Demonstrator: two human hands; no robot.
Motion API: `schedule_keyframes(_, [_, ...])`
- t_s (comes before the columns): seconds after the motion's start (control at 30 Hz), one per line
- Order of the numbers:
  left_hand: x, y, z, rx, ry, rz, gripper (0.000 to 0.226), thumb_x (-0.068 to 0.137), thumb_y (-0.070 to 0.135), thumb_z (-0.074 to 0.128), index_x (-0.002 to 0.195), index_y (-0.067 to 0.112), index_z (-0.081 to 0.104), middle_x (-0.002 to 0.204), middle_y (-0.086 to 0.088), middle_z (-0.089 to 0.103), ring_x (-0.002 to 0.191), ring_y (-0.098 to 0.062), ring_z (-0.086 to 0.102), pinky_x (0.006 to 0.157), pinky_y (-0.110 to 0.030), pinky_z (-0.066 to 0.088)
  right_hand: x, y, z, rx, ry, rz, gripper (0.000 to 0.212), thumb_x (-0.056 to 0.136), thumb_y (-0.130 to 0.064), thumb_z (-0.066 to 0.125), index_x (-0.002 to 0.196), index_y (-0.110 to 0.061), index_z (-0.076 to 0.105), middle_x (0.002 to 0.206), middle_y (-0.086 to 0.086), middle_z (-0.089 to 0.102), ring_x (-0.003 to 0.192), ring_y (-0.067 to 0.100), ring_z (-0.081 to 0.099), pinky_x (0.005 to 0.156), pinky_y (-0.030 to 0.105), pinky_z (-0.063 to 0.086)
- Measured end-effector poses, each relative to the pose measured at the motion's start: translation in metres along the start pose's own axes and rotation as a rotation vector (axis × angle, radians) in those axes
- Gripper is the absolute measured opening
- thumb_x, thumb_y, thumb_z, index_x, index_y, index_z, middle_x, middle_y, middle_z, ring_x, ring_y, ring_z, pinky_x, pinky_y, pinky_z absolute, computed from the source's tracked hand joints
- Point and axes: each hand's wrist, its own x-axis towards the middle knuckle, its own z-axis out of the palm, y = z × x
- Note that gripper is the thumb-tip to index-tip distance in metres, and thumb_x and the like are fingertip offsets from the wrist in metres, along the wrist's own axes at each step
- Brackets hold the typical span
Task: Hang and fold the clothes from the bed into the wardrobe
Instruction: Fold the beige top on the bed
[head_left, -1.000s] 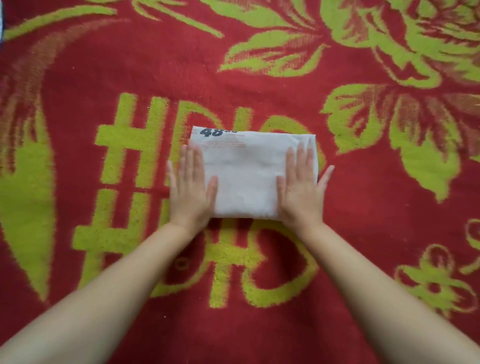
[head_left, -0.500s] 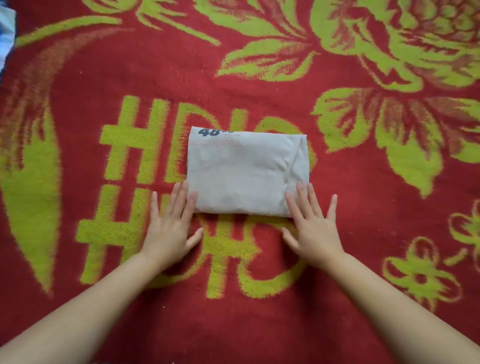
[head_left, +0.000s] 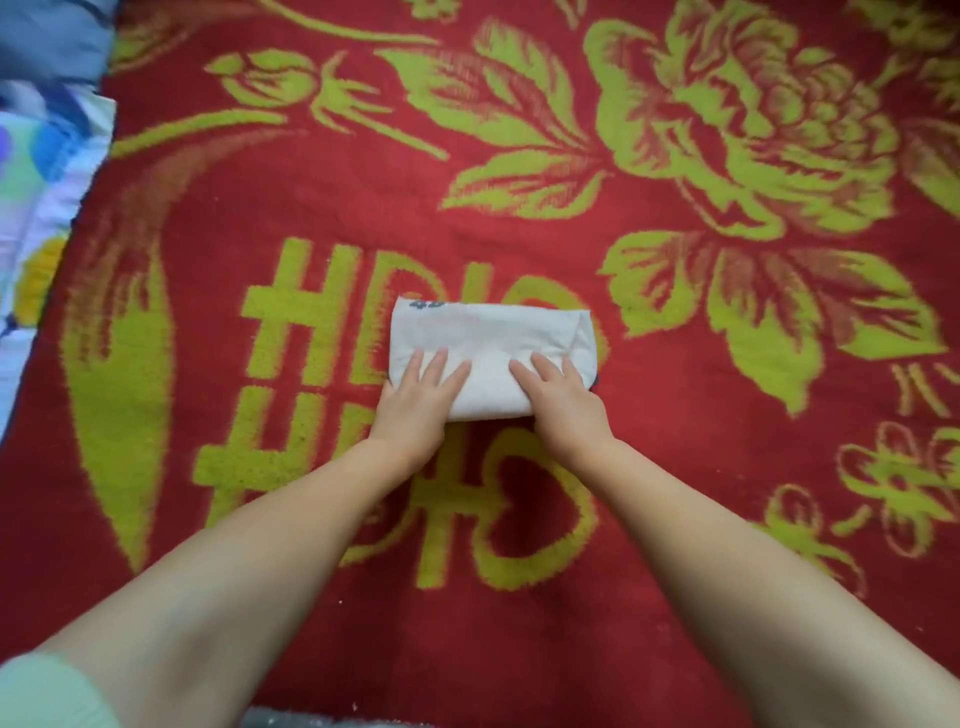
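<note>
Now the folding step looks nearly done: the white garment (head_left: 493, 358) lies as a compact folded packet on the red blanket (head_left: 675, 467), and both hands rest on its near half; the left hand (head_left: 415, 397) and right hand (head_left: 563, 400) lie flat with fingers straight, pressing, gripping nothing. Beyond the fingertips sits the far folded edge with dark print; the right end shows layered flaps. Next, I judge, comes another fold or a lift, needing thumbs under the near edge; open blanket surrounds the packet, patterned bedding (head_left: 36, 208) well off left.
</note>
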Motion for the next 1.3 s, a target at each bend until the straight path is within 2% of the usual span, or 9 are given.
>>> schedule_keyframes(0.17, [-0.059, 0.016, -0.073, -0.011, -0.013, 0.006, 0.074, 0.089, -0.003, 0.040, 0.152, 0.026, 0.015, 0.157, -0.007, 0.016, 0.145, -0.028, 0.012, 0.103, -0.048, 0.038, -0.045, -0.021, -0.074, -0.106, -0.003, -0.106, 0.062, 0.091, -0.002, 0.044, 0.147, -0.025, 0.030, 0.141, 0.007, 0.040, 0.124, 0.033, 0.038, 0.077, 0.041, 0.046])
schedule_keyframes(0.3, [-0.126, 0.016, -0.102, 0.019, 0.095, -0.074, 0.073, 0.088, 0.003, 0.047, 0.152, 0.026, 0.018, 0.153, -0.007, 0.024, 0.142, -0.024, 0.019, 0.093, -0.044, 0.046, -0.089, -0.053, -0.105, -0.173, 0.023, -0.239, 0.064, 0.088, -0.001, 0.048, 0.145, -0.023, 0.030, 0.134, 0.006, 0.044, 0.121, 0.031, 0.041, 0.065, 0.036, 0.040])
schedule_keyframes(0.4, [-0.180, 0.013, -0.110, 0.025, 0.178, -0.182, 0.073, 0.088, 0.005, 0.048, 0.151, 0.026, 0.019, 0.151, -0.005, 0.026, 0.141, -0.022, 0.019, 0.093, -0.041, 0.046, -0.114, -0.079, -0.121, -0.241, 0.047, -0.383, 0.065, 0.085, -0.001, 0.054, 0.143, -0.023, 0.031, 0.131, 0.005, 0.044, 0.118, 0.029, 0.042, 0.061, 0.035, 0.040])
schedule_keyframes(0.53, [-0.275, 0.016, -0.095, -0.028, 0.256, -0.380, 0.070, 0.088, 0.005, 0.043, 0.150, 0.028, 0.021, 0.149, -0.002, 0.029, 0.139, -0.020, 0.023, 0.092, -0.039, 0.045, -0.160, -0.127, -0.124, -0.335, 0.038, -0.614, 0.059, 0.087, -0.004, 0.050, 0.140, -0.024, 0.033, 0.134, 0.004, 0.044, 0.121, 0.028, 0.041, 0.072, 0.037, 0.050])
schedule_keyframes(0.63, [-0.349, 0.015, -0.077, -0.120, 0.298, -0.556, 0.075, 0.085, -0.004, 0.037, 0.150, 0.029, 0.021, 0.152, -0.001, 0.025, 0.141, -0.020, 0.018, 0.099, -0.042, 0.043, -0.200, -0.172, -0.118, -0.414, 0.019, -0.784, 0.060, 0.089, -0.006, 0.051, 0.143, -0.025, 0.031, 0.138, 0.004, 0.041, 0.127, 0.026, 0.039, 0.084, 0.039, 0.050])
schedule_keyframes(0.8, [-0.496, 0.022, -0.032, -0.275, 0.337, -0.854, 0.074, 0.087, -0.004, 0.038, 0.150, 0.031, 0.021, 0.153, 0.001, 0.023, 0.142, -0.020, 0.018, 0.097, -0.040, 0.041, -0.289, -0.267, -0.084, -0.585, -0.018, -1.092, 0.062, 0.092, -0.006, 0.045, 0.147, -0.026, 0.025, 0.143, 0.004, 0.037, 0.133, 0.027, 0.033, 0.096, 0.040, 0.046])
schedule_keyframes(0.9, [-0.594, 0.031, 0.007, -0.348, 0.412, -1.012, 0.071, 0.086, -0.005, 0.038, 0.149, 0.028, 0.027, 0.152, 0.001, 0.027, 0.139, -0.020, 0.023, 0.098, -0.035, 0.036, -0.363, -0.325, -0.050, -0.669, -0.041, -1.263, 0.072, 0.087, -0.001, 0.054, 0.148, -0.024, 0.023, 0.143, 0.004, 0.035, 0.135, 0.028, 0.033, 0.096, 0.040, 0.043])
schedule_keyframes(1.03, [-0.717, 0.044, 0.061, -0.390, 0.465, -1.150, 0.069, 0.085, -0.004, 0.039, 0.147, 0.026, 0.029, 0.148, 0.000, 0.032, 0.135, -0.020, 0.027, 0.097, -0.034, 0.039, -0.465, -0.389, 0.002, -0.699, -0.104, -1.427, 0.063, 0.092, -0.005, 0.046, 0.148, -0.025, 0.025, 0.143, 0.005, 0.036, 0.134, 0.027, 0.033, 0.094, 0.041, 0.043])
schedule_keyframes(1.3, [-0.972, 0.078, 0.174, -0.466, 0.354, -1.393, 0.069, 0.090, -0.002, 0.037, 0.151, 0.027, 0.020, 0.148, -0.007, 0.031, 0.136, -0.028, 0.029, 0.103, -0.045, 0.037, -0.695, -0.490, 0.142, -0.726, -0.206, -1.664, 0.060, 0.091, 0.000, 0.040, 0.145, -0.026, 0.031, 0.136, 0.009, 0.043, 0.124, 0.034, 0.044, 0.087, 0.044, 0.045])
